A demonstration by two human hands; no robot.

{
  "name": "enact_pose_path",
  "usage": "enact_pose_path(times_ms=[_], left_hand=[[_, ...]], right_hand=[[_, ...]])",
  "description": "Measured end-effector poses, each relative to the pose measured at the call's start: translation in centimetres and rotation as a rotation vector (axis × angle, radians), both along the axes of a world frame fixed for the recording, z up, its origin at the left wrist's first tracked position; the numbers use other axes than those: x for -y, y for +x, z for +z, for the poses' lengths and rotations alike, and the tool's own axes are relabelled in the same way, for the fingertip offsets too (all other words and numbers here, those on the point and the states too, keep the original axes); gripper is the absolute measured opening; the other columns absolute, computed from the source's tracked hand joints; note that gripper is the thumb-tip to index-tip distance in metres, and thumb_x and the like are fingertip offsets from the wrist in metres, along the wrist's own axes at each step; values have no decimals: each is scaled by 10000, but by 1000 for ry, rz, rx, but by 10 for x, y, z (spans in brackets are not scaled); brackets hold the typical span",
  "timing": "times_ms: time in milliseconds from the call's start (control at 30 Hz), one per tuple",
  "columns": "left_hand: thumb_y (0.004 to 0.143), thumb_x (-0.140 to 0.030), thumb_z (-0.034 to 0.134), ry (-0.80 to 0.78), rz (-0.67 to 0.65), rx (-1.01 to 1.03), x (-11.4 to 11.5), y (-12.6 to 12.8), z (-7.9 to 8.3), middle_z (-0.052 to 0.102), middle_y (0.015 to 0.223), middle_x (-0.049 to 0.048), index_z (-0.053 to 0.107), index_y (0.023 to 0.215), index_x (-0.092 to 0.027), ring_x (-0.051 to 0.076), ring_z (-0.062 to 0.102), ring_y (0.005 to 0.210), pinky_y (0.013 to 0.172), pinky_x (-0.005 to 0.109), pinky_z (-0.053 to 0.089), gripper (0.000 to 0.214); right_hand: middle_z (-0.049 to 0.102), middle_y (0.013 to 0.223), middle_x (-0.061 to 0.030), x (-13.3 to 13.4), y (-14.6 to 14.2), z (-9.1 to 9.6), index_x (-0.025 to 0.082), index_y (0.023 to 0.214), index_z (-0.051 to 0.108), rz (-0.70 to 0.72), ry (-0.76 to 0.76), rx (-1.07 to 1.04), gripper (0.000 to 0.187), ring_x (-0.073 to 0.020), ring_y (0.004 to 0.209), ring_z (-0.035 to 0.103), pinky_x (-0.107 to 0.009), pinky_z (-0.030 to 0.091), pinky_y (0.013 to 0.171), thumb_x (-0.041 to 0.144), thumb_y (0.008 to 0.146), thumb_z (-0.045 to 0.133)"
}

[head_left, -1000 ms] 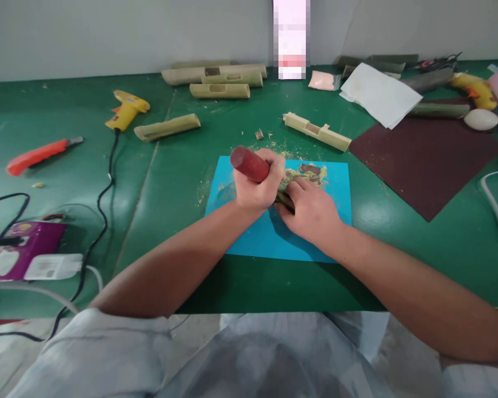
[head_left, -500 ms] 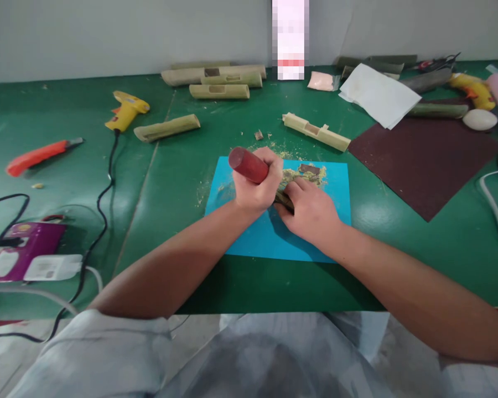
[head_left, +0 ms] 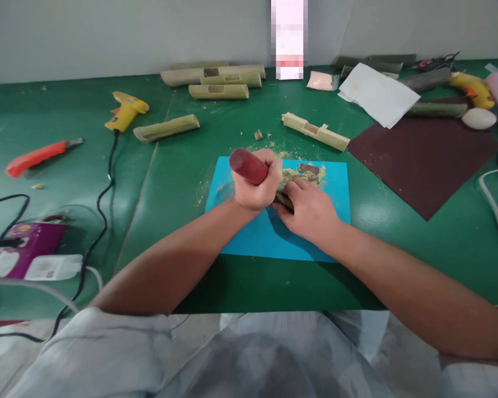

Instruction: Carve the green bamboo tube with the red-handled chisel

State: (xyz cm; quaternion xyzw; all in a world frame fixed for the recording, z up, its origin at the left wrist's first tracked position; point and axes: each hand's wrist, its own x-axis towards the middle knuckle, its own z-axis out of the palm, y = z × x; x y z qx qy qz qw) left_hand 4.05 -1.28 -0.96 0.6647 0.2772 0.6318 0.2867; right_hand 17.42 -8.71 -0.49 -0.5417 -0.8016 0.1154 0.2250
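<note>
My left hand (head_left: pixel 259 185) is a closed fist around a tool with a thick dark-red handle (head_left: pixel 247 165) that sticks up and to the left. The tool's working end is hidden between my hands. My right hand (head_left: pixel 311 210) presses down on a dark bamboo piece (head_left: pixel 284 200), fingers curled over it, right against the left fist. Both rest on a blue mat (head_left: pixel 249 237) on the green table. Pale shavings (head_left: pixel 305 174) and a small dark offcut lie on the mat just beyond my hands.
Cut bamboo tubes (head_left: pixel 213 77) lie at the back, one (head_left: pixel 166 128) to the left, one notched (head_left: pixel 315 131) behind the mat. Yellow glue gun (head_left: pixel 126 109), orange knife (head_left: pixel 35 156), purple box (head_left: pixel 22 257) with cables at left. Brown sheet (head_left: pixel 423 160), white paper (head_left: pixel 377 94) at right.
Hardly anything differs: my left fist and the red handle have shifted a trifle, while my right hand stays on the bamboo piece.
</note>
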Motion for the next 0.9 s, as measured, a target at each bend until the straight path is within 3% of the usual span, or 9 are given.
enact_pose_path(times_ms=[233, 400, 800, 900], left_hand=[[833, -177, 679, -183, -67, 193, 6, 1, 1, 457, 454, -45, 477, 495, -203, 86, 415, 420, 434, 290, 288, 395], [873, -241, 710, -171, -9, 323, 3, 6, 4, 508, 491, -40, 514, 552, -218, 96, 479, 446, 456, 306, 335, 377], [908, -410, 736, -81, 59, 78, 1, 1, -1, 530, 599, -17, 569, 615, -209, 110, 473, 537, 556, 332, 386, 392], [924, -477, 709, -55, 8, 58, -2, -1, -3, 524, 612, -17, 577, 643, -213, 111, 476, 533, 543, 322, 370, 408]], right_hand=[[653, 961, -105, -2, 2, 0, 195, 908, 597, 4, 2, -11, 159, -262, 911, 606, -359, 416, 724, 338, 963, 557], [660, 977, -110, 1, 1, 3, 187, 925, 601, 10, -6, 17, 142, -262, 935, 614, -365, 436, 746, 314, 971, 556], [662, 980, -108, 0, 1, 3, 191, 922, 599, -7, -3, 30, 145, -268, 930, 620, -358, 407, 708, 327, 967, 577], [664, 980, -104, 1, 1, 3, 193, 922, 599, -8, -3, 27, 146, -264, 926, 617, -358, 402, 711, 328, 970, 569]])
